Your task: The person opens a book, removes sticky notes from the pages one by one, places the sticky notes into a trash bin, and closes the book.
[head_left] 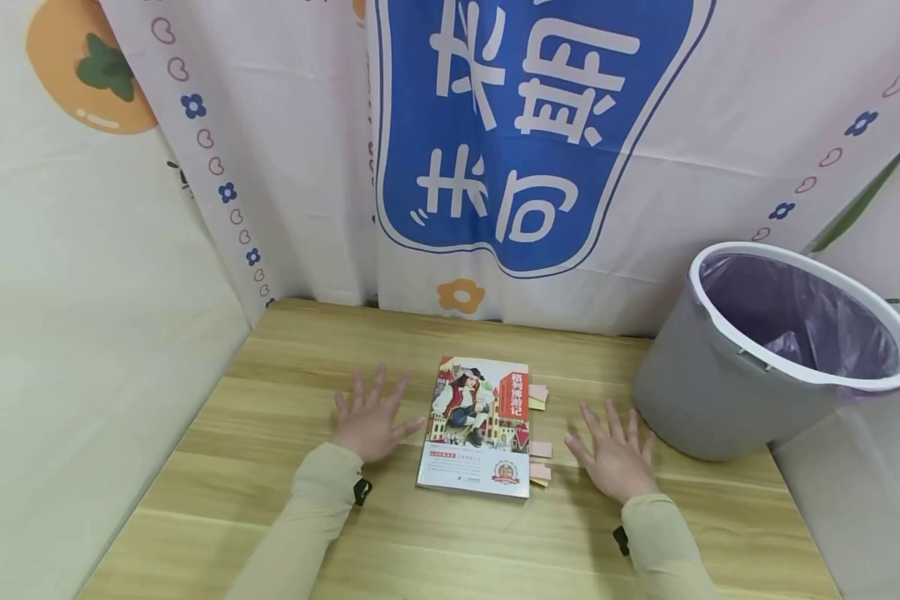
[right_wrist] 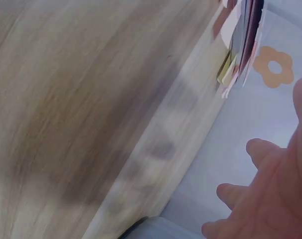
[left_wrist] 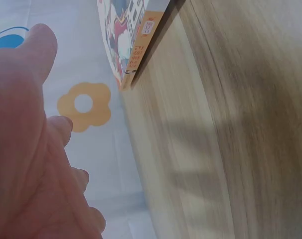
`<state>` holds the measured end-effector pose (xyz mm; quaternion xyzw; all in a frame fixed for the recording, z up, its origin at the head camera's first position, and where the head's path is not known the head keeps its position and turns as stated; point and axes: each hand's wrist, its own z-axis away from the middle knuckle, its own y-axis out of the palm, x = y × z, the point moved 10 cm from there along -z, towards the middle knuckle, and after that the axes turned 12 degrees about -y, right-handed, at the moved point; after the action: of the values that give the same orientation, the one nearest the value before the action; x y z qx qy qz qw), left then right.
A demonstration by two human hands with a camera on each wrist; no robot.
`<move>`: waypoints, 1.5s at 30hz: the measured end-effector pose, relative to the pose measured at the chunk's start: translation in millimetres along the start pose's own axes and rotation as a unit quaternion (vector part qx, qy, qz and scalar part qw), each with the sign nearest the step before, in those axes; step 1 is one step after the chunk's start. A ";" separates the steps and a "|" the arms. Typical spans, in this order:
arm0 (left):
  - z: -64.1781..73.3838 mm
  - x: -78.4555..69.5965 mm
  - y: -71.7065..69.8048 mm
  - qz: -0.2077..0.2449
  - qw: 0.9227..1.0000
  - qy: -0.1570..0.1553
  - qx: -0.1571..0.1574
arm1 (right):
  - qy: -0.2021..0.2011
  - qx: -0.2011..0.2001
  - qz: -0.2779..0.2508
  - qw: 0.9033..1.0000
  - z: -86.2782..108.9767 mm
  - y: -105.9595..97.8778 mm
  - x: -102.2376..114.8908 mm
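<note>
A closed paperback book (head_left: 474, 425) with an illustrated cover lies face up on the wooden table. Pink and yellow sticky tabs (head_left: 541, 450) stick out of its right edge. To the left of the book, my left hand (head_left: 369, 425) is spread palm down with nothing in it; the left wrist view shows the book's spine (left_wrist: 141, 42) beyond the thumb. On the other side, between the book and a grey bin, my right hand (head_left: 617, 458) has its fingers spread and holds nothing. Both hands appear slightly above the tabletop, casting shadows on it.
The grey trash bin (head_left: 690, 392) with a white rim and a purple liner bag stands at the table's right side. A printed cloth (head_left: 307, 167) hangs behind the wooden table (head_left: 270, 400), and pale cloth walls flank it on both sides.
</note>
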<state>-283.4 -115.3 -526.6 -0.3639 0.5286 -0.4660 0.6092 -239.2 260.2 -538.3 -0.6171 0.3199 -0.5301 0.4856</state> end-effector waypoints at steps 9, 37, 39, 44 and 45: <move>2.1 -6.3 6.7 -0.011 1.000 0.005 0.006 | 0.002 -0.009 -0.013 1.000 2.0 -4.0 7.8; 30.2 -40.3 30.8 0.169 0.985 0.032 0.009 | -0.049 -0.129 -0.103 0.985 19.8 12.0 73.5; 30.7 -39.5 33.6 0.173 0.985 0.019 0.011 | -0.029 -0.133 -0.126 0.983 20.7 14.3 74.8; 34.0 -40.1 39.9 0.178 0.984 -0.003 0.011 | 0.012 -0.141 -0.176 0.974 20.7 22.9 73.6; 35.0 -40.3 40.6 0.179 0.984 -0.006 0.011 | 0.021 -0.141 -0.184 0.972 20.5 25.1 73.0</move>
<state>-241.9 -66.4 -546.1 -0.2592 0.5766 -0.3531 0.6897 -199.4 190.9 -536.1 -0.7163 0.2824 -0.5731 0.2806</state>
